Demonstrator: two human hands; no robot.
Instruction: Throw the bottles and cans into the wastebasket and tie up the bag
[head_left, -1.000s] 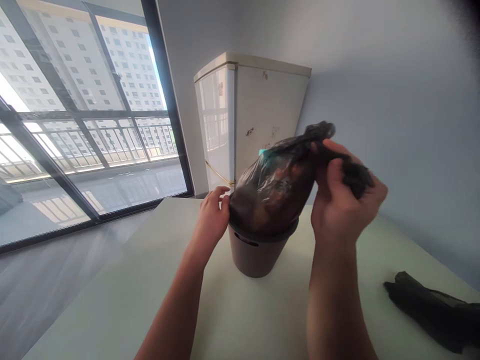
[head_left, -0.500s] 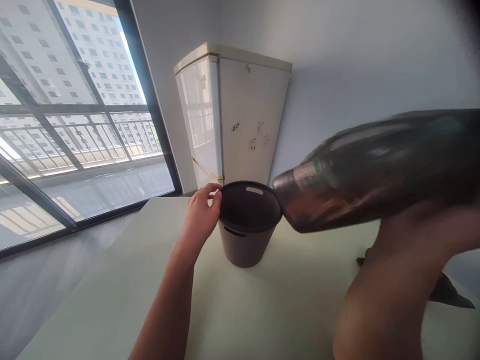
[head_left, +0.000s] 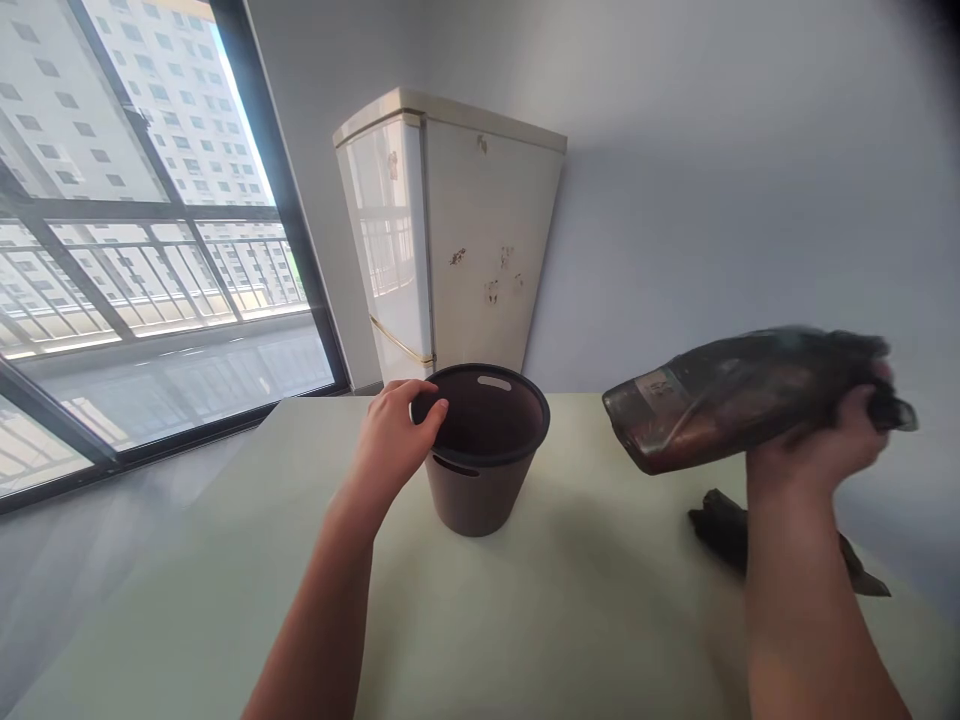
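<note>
The right hand (head_left: 844, 440) has its grip closed around the gathered neck of a filled dark bag (head_left: 720, 405); blur hides the exact placing of the fingers. The bag is held sideways in the air over the right part of the pale surface (head_left: 600, 630), its base pointing left, reddish contents showing through the plastic. The left hand (head_left: 394, 430) has a narrow grip on the left side of a brown bin (head_left: 480, 500), thumb and fingers close together at the rim. The bin stands upright near the surface's far edge, apart from the bag. A crumpled black bundle (head_left: 724, 530) lies toward the right edge, partly hidden by the right forearm (head_left: 795, 590). Beyond the far edge stands a white refrigerator (head_left: 487, 210).
</note>
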